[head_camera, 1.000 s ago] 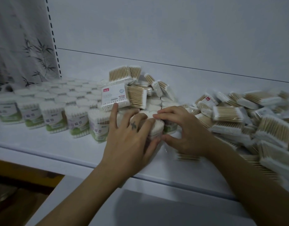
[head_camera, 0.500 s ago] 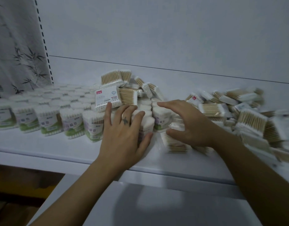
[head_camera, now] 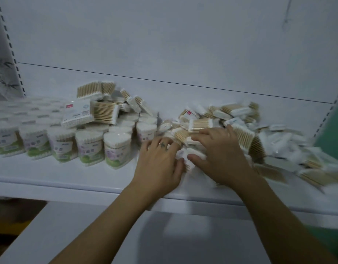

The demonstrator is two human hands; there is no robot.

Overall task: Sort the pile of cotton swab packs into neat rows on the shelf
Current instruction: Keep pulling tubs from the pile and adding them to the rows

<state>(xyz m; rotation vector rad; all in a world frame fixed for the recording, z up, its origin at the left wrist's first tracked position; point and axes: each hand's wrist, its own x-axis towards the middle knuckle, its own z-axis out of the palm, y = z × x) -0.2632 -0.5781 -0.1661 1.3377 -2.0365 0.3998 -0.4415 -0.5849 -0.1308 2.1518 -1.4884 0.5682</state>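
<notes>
At the centre right of the frame, the loose pile of flat clear cotton swab packs with wooden sticks (head_camera: pixel 238 119) lies spread on the white metal shelf (head_camera: pixel 69 172) and reaches the right edge. Both hands are at its left end. The left hand (head_camera: pixel 160 162) has its fingers nearly straight, with the tips touching the packs. The right hand (head_camera: pixel 221 157) is spread wide over the packs, thumb apart from the fingers; the blur hides whether it grips one. Left of the hands, upright tubs of swabs with green labels (head_camera: pixel 63 141) stand in neat rows, and several flat packs (head_camera: pixel 105 112) lie on top of them. Behind is the white back panel (head_camera: pixel 164 35). A curtain with bamboo print (head_camera: pixel 2 77) hangs at the upper left.
</notes>
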